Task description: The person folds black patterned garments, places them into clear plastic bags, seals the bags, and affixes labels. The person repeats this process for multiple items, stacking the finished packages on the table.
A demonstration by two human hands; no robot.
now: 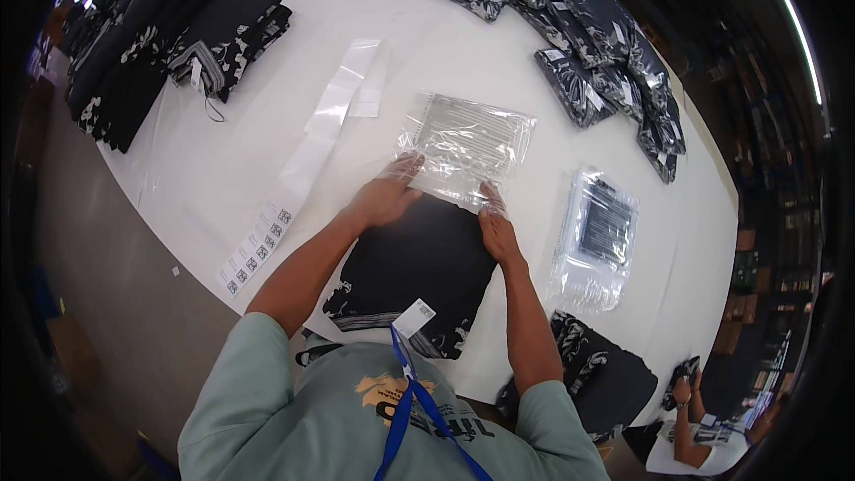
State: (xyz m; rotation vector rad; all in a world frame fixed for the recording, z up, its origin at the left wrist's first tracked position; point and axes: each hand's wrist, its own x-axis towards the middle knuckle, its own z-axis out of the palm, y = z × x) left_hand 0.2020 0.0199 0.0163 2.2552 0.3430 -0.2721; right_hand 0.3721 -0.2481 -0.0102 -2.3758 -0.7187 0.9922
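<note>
Before me lies a folded black garment (421, 260) with a white floral and striped border. A white paper tag (415, 318) with a printed code rests on its near edge. Just beyond it, a clear plastic bag (471, 137) lies flat, its mouth towards the garment. My left hand (387, 195) holds the left side of the bag's mouth, with the fingertips under the plastic. On the other side, my right hand (495, 230) has its fingers in the bag's right corner, beside the garment's far right corner. The garment's far edge meets the mouth.
A stack of clear bags (596, 240) lies right on the white table (267, 127). Label strips (257, 250) lie left. Folded garments (120, 53) are stacked far left, another pile (601, 374) near right. Bagged garments (588, 27) cover the far right. A person (701, 437) works lower right.
</note>
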